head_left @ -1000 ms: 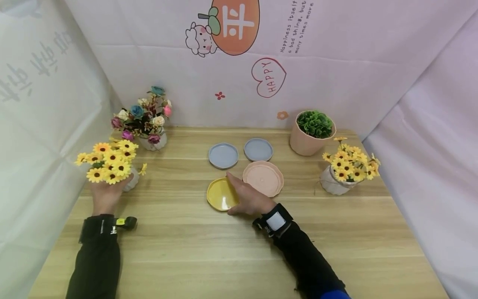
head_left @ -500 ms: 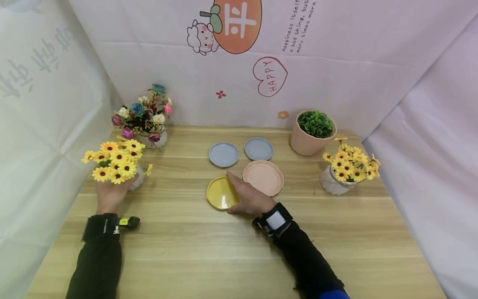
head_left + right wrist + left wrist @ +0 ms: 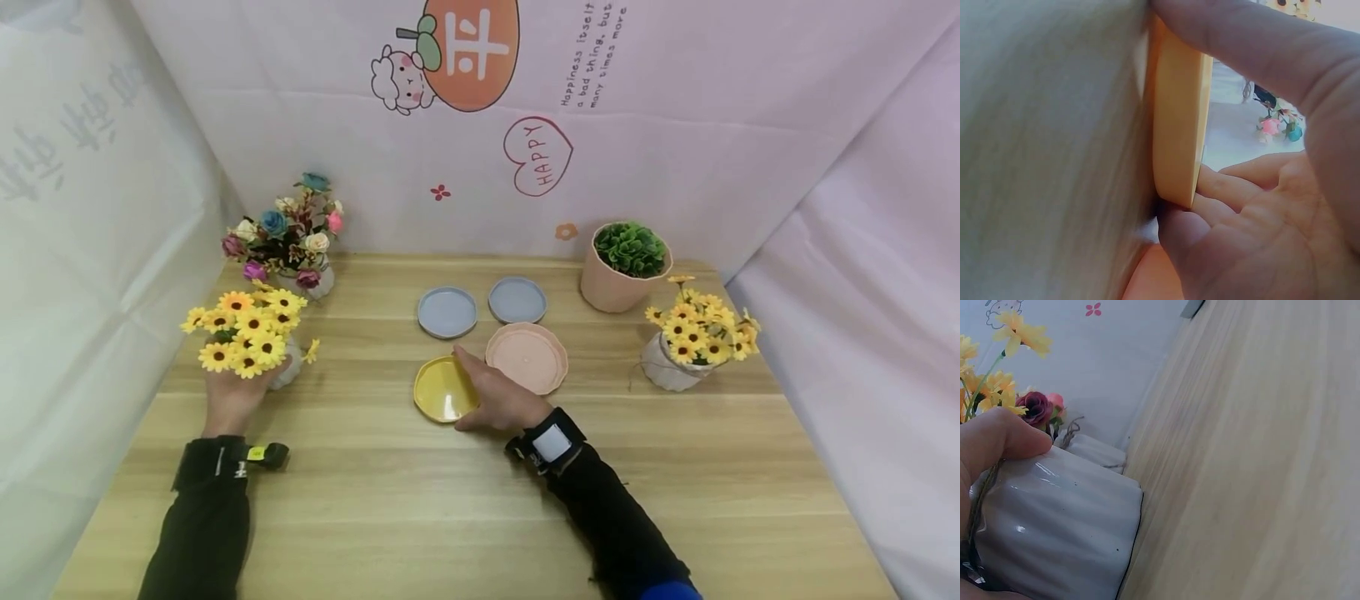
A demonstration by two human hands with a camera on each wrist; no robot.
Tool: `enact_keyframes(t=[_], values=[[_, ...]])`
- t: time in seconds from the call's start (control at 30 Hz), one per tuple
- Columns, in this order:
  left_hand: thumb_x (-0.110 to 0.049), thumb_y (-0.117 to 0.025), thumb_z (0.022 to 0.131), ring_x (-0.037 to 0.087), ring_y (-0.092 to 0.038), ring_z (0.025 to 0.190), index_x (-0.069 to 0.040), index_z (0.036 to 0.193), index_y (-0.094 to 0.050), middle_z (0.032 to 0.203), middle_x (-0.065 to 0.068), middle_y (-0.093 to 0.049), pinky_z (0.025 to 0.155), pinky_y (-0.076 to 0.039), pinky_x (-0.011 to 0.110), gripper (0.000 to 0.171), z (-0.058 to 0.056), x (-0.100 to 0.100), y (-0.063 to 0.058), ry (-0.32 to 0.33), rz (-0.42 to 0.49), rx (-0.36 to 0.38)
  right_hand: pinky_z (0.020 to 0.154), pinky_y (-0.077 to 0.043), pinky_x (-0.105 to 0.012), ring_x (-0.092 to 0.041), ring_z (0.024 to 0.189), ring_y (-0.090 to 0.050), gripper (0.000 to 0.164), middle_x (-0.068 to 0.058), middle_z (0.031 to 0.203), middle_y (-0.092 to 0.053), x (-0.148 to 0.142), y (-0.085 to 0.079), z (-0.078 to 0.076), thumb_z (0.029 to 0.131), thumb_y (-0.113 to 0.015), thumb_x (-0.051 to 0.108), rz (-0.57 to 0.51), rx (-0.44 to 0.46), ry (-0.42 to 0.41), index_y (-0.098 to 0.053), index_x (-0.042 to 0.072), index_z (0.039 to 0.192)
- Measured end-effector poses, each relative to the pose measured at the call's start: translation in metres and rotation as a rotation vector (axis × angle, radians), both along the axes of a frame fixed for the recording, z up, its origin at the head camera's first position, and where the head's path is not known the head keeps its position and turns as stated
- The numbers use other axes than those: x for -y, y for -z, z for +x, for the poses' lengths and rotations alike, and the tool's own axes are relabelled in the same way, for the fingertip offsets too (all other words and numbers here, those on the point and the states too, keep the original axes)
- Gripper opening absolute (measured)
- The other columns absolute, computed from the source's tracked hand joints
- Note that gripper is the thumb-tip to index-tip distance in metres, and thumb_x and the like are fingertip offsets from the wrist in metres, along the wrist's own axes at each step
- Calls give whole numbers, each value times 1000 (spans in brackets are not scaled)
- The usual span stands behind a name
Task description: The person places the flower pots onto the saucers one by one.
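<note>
Grip on both sides: held in the left hand (image 3: pixel 238 396), a glossy white fluted pot (image 3: pixel 287 367) of yellow daisy-like flowers (image 3: pixel 251 329), at the left of the pale wood-grain table (image 3: pixel 375 508); pinched by its edge in the right hand (image 3: pixel 504 398), a shallow round glossy yellow saucer (image 3: pixel 444 390), near the middle. Just beside, a scalloped pink saucer (image 3: pixel 527 358); behind, two round blue-grey saucers (image 3: pixel 447 312). Just behind the held pot, a white pot (image 3: pixel 323 279) of multicoloured roses (image 3: pixel 288 233); well to the right, a tapered pink pot (image 3: pixel 609 287) of green leaves (image 3: pixel 632 250) and another yellow-flowered white pot (image 3: pixel 667 369). Counted: four saucers, four pots.
</note>
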State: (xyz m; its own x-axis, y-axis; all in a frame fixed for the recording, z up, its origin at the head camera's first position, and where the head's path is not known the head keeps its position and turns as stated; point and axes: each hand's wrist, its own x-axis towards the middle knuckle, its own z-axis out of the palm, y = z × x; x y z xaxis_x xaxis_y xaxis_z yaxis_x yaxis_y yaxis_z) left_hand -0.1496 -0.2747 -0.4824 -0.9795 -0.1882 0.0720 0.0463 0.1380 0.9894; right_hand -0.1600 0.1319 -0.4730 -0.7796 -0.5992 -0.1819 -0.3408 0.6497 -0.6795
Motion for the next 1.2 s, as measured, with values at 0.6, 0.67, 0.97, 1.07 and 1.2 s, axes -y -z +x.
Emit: enact_keyframes(t=[0.6, 0.67, 0.97, 1.07, 1.2], values=[[-11, -91, 80, 44, -40, 151, -5, 161, -35, 161, 24, -45, 128, -31, 59, 98, 5, -23, -10, -87, -550, 7, 133, -28, -42, -29, 161, -28, 123, -18, 175, -22, 0, -5, -1, 83, -92, 19, 28, -24, -19, -7, 2, 169], [-10, -90, 80, 43, -40, 151, -4, 161, -34, 161, 24, -45, 128, -31, 59, 99, 5, -25, -10, -80, -536, 22, 133, -28, -42, -29, 161, -28, 123, -18, 176, -21, 0, -6, -1, 83, -92, 20, 27, -21, -18, -6, 2, 169], [-10, -89, 82, 38, -41, 151, -6, 162, -32, 162, 18, -45, 130, -32, 48, 99, 10, -37, -7, -58, -470, 25, 133, -27, -42, -30, 161, -28, 124, -18, 176, -20, 0, -3, -2, 82, -93, 21, 27, -27, -18, -7, 1, 169], [-10, -89, 83, 37, -40, 153, -8, 164, -28, 165, 18, -43, 130, -32, 47, 102, 10, -40, -6, -40, -429, 60, 133, -27, -42, -29, 161, -28, 125, -18, 176, -21, -1, -1, -2, 81, -93, 21, 26, -22, -17, -7, 1, 169], [-14, -89, 83, 42, -38, 153, -6, 165, -22, 165, 22, -39, 129, -30, 57, 106, 10, -43, -6, -22, -464, 58, 133, -27, -42, -29, 161, -28, 124, -18, 176, -20, -2, 1, -1, 82, -93, 20, 25, -17, -12, -7, 1, 169]])
